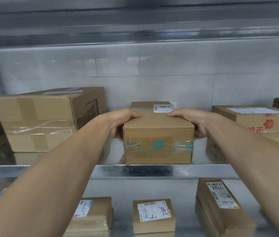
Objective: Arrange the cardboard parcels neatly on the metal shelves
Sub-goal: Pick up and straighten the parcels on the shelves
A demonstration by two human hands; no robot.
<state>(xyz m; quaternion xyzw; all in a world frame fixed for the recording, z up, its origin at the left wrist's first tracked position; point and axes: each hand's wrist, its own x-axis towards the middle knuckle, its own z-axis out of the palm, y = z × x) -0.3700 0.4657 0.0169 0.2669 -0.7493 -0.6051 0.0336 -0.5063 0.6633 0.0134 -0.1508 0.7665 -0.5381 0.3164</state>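
Metal shelf (49, 170) edge bears taped parcel (157, 130), gaps either side; left hand (119, 122), right hand (193, 120) fingers grip it.

The upper metal shelf (114, 151) carries a large taped box (41, 120) at left, a green-taped parcel (158, 137) at its front edge, and a flower-printed box (255, 124) at right. The lower shelf (126, 190) holds a left parcel (92, 216), a middle parcel (154, 218) and a long parcel (221, 207), set apart.
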